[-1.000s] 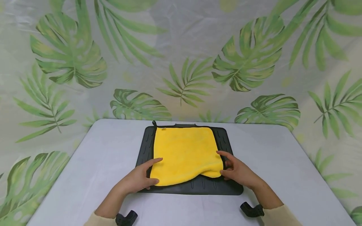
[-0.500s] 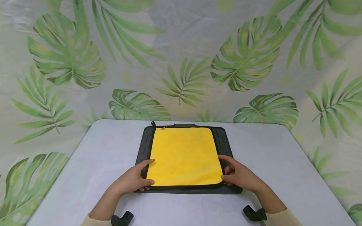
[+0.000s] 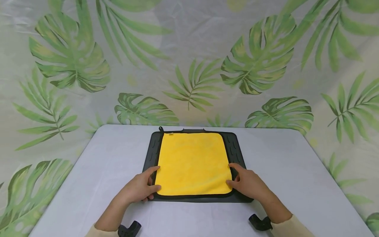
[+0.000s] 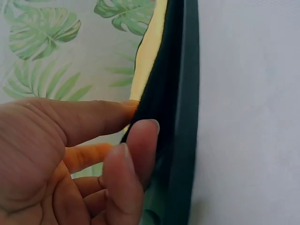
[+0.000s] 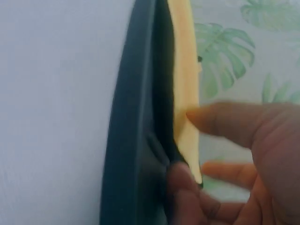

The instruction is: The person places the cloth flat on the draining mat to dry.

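A yellow cloth (image 3: 192,161) with a black border lies spread over a dark ribbed mat (image 3: 237,144) in the head view. My left hand (image 3: 137,187) pinches its near left corner, thumb on the yellow face and other fingers below the edge. The left wrist view shows that thumb (image 4: 93,119) against the cloth's dark border. At the near right corner, my right hand (image 3: 250,182) pinches the cloth in the same manner. Its thumb (image 5: 225,122) presses the yellow face in the right wrist view, with a fingertip (image 5: 180,176) under the border.
The mat lies on a white table (image 3: 278,158). Behind stands a pale backdrop (image 3: 201,39) printed with green leaves. A small black loop (image 3: 161,128) sticks out at the cloth's far left corner. Black wrist mounts (image 3: 130,228) sit below both hands.
The cloth's near edge, bunched and folded at the right a second ago, is now drawn straight and flat. The left hand has shifted slightly left, the right hand slightly nearer.
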`<state>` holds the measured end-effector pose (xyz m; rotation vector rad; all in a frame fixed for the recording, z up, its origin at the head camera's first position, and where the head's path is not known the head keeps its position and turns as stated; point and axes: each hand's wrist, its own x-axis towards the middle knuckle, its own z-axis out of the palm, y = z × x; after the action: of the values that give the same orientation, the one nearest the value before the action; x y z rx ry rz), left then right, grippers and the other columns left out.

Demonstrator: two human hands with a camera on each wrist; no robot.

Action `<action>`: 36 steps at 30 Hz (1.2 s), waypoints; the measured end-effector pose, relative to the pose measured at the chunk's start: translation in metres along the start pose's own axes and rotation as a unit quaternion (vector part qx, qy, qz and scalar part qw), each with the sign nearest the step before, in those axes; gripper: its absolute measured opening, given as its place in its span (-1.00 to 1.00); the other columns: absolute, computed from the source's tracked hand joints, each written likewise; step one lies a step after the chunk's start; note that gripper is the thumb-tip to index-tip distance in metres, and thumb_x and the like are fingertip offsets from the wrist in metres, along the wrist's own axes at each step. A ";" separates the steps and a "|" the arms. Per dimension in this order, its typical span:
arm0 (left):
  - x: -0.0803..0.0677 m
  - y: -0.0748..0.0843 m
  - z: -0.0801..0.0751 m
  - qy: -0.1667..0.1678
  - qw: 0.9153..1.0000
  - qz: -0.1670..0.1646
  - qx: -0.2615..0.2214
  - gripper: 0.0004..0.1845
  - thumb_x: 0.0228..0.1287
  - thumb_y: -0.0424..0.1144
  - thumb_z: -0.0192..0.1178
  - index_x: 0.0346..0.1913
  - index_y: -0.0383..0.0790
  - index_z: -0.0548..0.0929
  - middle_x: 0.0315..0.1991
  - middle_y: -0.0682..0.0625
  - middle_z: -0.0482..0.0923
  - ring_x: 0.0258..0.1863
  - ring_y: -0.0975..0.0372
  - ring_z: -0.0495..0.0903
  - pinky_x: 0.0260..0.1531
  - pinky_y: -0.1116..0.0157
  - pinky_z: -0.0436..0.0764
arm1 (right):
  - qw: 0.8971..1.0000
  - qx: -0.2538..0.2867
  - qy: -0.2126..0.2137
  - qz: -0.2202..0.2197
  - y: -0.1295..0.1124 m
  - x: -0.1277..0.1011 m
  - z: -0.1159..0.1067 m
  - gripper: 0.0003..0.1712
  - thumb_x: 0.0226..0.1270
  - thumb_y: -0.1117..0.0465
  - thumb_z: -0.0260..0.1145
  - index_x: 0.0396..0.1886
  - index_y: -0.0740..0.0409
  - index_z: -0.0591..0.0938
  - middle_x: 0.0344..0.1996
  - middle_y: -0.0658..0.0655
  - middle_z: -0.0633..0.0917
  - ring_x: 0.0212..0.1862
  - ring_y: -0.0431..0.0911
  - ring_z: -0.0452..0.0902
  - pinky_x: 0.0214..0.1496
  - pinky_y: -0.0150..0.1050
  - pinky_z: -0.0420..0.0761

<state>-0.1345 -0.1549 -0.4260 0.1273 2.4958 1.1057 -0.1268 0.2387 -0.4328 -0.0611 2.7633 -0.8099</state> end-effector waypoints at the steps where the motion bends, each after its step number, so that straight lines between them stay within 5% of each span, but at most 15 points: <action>1: 0.000 0.000 0.000 -0.002 1.000 -0.001 -0.002 -0.20 0.29 -0.19 0.42 0.54 0.00 0.31 -0.45 -0.05 0.54 -0.69 0.15 0.55 -0.63 0.23 0.54 | 1.000 -0.009 0.006 0.005 -0.002 -0.001 0.001 -0.17 0.32 0.00 0.46 0.49 0.12 0.36 -0.53 -0.02 0.59 -0.56 -0.14 0.42 -0.51 -0.28 0.42; 11: 0.001 0.000 0.003 0.005 1.000 0.010 -0.008 -0.19 0.32 -0.17 0.40 0.56 0.14 0.27 -0.47 -0.05 0.53 -0.68 0.14 0.55 -0.64 0.24 0.52 | 0.999 -0.026 0.029 0.001 -0.011 -0.007 0.010 -0.20 0.23 0.17 0.45 0.45 0.14 0.38 -0.63 -0.03 0.58 -0.60 -0.14 0.44 -0.54 -0.27 0.42; 20: -0.002 -0.002 0.004 0.027 0.993 0.072 0.087 -0.20 0.29 -0.27 0.37 0.55 0.06 0.29 -0.56 0.05 0.47 -0.66 0.27 0.39 -0.65 0.36 0.34 | 0.998 0.052 0.019 -0.023 -0.001 -0.012 0.005 -0.16 0.22 0.32 0.34 0.51 0.10 0.30 -0.58 0.00 0.55 -0.58 -0.16 0.39 -0.55 -0.33 0.38; 23: -0.005 -0.001 0.004 0.027 0.993 0.065 0.098 -0.20 0.28 -0.26 0.38 0.54 0.04 0.31 -0.58 0.06 0.47 -0.66 0.27 0.39 -0.64 0.35 0.33 | 0.998 0.059 0.009 -0.028 0.002 -0.013 0.000 -0.15 0.20 0.33 0.34 0.51 0.11 0.30 -0.58 0.00 0.55 -0.58 -0.16 0.39 -0.57 -0.32 0.37; 27: -0.008 0.004 0.004 0.027 0.990 0.045 0.129 -0.20 0.25 -0.22 0.43 0.53 -0.03 0.33 -0.61 0.06 0.48 -0.65 0.25 0.41 -0.62 0.32 0.36 | 0.999 0.003 0.014 -0.039 -0.001 -0.013 0.000 -0.21 0.20 0.30 0.38 0.46 0.13 0.37 -0.60 -0.03 0.56 -0.60 -0.17 0.39 -0.56 -0.32 0.39; 32: -0.007 0.010 0.008 0.063 0.977 0.052 0.199 -0.17 0.16 -0.05 0.51 0.48 -0.09 0.42 -0.25 -0.03 0.58 -0.34 0.16 0.47 -0.34 0.21 0.52 | 0.992 -0.079 0.052 -0.087 -0.008 -0.007 0.005 -0.27 0.22 0.13 0.53 0.39 0.05 0.51 -0.23 0.06 0.62 -0.24 -0.05 0.50 -0.25 -0.15 0.59; 36: 0.000 0.008 0.011 0.083 0.965 0.093 0.232 -0.09 0.07 0.11 0.54 0.49 -0.05 0.43 0.31 -0.12 0.47 0.25 -0.10 0.41 0.19 -0.13 0.51 | 0.981 -0.097 0.028 -0.163 -0.004 -0.001 0.008 -0.15 0.16 -0.12 0.57 0.44 -0.06 0.50 0.37 0.21 0.47 0.37 0.31 0.30 0.28 0.39 0.43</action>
<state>-0.1307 -0.1416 -0.4269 0.4232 2.9022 0.5926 -0.1240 0.2310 -0.4364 -0.5485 2.9187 -0.6183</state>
